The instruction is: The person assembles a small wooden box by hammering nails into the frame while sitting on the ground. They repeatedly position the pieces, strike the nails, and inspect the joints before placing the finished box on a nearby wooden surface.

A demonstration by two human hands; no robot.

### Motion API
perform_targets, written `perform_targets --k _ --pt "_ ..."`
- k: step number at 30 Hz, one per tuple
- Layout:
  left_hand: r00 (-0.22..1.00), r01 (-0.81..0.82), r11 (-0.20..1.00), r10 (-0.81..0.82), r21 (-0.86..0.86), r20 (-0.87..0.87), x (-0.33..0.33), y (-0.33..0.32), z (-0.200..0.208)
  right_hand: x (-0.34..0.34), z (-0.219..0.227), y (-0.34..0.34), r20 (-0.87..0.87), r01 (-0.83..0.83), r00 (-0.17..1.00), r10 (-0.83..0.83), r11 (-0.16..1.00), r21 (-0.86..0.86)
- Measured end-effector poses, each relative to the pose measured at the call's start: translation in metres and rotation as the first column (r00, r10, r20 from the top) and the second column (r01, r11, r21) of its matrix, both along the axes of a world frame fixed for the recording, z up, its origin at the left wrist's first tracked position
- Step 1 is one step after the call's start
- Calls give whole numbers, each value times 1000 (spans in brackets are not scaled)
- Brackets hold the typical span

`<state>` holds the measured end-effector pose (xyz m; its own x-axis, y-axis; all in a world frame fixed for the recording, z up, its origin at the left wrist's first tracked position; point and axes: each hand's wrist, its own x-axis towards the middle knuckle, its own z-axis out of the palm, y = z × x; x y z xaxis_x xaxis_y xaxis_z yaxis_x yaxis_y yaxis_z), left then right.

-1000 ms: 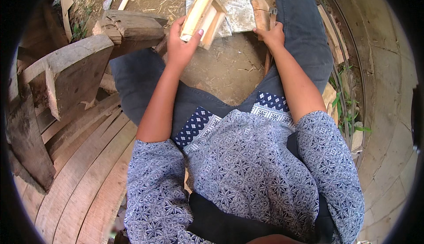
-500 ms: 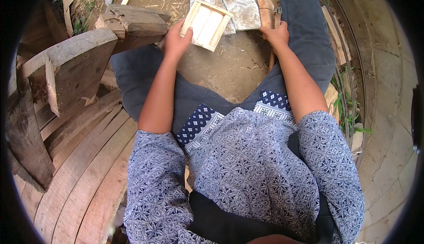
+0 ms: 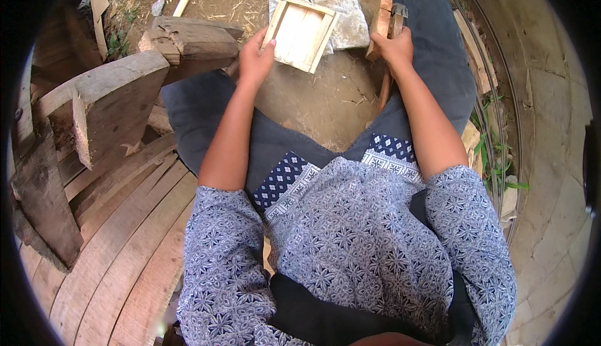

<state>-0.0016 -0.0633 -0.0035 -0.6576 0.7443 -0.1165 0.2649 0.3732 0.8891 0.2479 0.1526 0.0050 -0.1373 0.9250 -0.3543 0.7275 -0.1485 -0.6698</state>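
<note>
My left hand (image 3: 255, 57) is closed on the left edge of a small square wooden frame (image 3: 300, 33) with a pale slatted panel inside its raised rim. It is held tilted above two flat stone slabs (image 3: 343, 17), partly covering them. Near my right knee, my right hand (image 3: 394, 50) is closed around a reddish wooden block (image 3: 379, 25), its thumb against the side. Beside the block, within the same grip, is a slim dark piece with a grey metal end (image 3: 399, 10); its kind cannot be made out. A brown stick-like part (image 3: 384, 89) shows below this hand.
A heavy, rough timber bench or stand (image 3: 103, 86) rises at my left, beside long curved-looking planks (image 3: 131, 246). Wood shavings and scraps (image 3: 183, 2) lie on the dirt ground. Thin rods or cables (image 3: 501, 114) and a concrete surface (image 3: 551, 158) run along the right.
The frame has shifted slightly right and turned a little in my left hand. The wooden block has turned in my right hand and shows a narrower face.
</note>
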Motion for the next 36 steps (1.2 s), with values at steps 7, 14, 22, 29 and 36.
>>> perform_targets --k 7,14,22,29,36 --pt "860 -225 961 120 159 496 17 0 57 -7 57 -14 -214 -139 961 173 976 167" --pt "963 -192 967 152 167 224 9 5 84 -33 28 -15 -347 -191 921 175 982 -11" --pt "962 190 975 -208 -117 -179 -7 43 38 -20 9 -18 -355 -85 935 14 979 -186" --pt "897 139 989 -147 -51 -418 -12 78 10 -27 7 -21 -403 -26 913 -53 982 -189" --pt "946 -256 956 278 -143 169 37 42 -22 -36 4 -19 -342 -121 938 53 976 -181"
